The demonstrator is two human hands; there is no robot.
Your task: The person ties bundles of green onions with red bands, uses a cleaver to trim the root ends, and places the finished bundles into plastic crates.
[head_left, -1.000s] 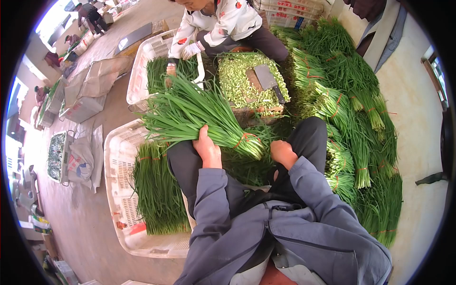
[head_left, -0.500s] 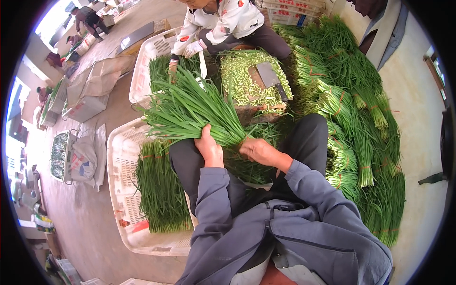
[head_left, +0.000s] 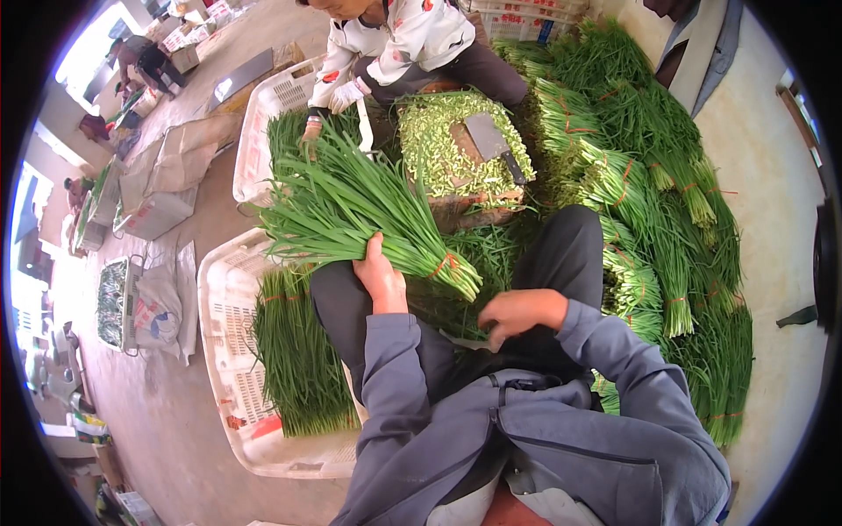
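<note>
My left hand (head_left: 382, 273) is closed round a bunch of long green garlic chives (head_left: 351, 197), whose leaves fan out to the far left. A red band (head_left: 444, 265) circles it near the pale cut ends, which point right. Over my lap, apart from the bunch, is my right hand (head_left: 524, 312); its fingers are bent but look apart, slightly blurred, and nothing shows in them. Beyond my knees, a cleaver (head_left: 489, 137) lies on a wooden chopping block (head_left: 456, 209) covered with chopped pale stem ends. Loose green leaves (head_left: 487, 254) lie below the block.
At my left, a white plastic crate (head_left: 219, 351) holds tied chives (head_left: 303, 359). A second crate (head_left: 254, 149) stands beyond it, where a co-worker in a white jacket (head_left: 412, 44) reaches in. Banded bunches (head_left: 653, 210) are piled along the wall on my right.
My right hand has come away from the stem ends and moved right and toward me. The red band and cut ends now show. My left hand keeps its hold.
</note>
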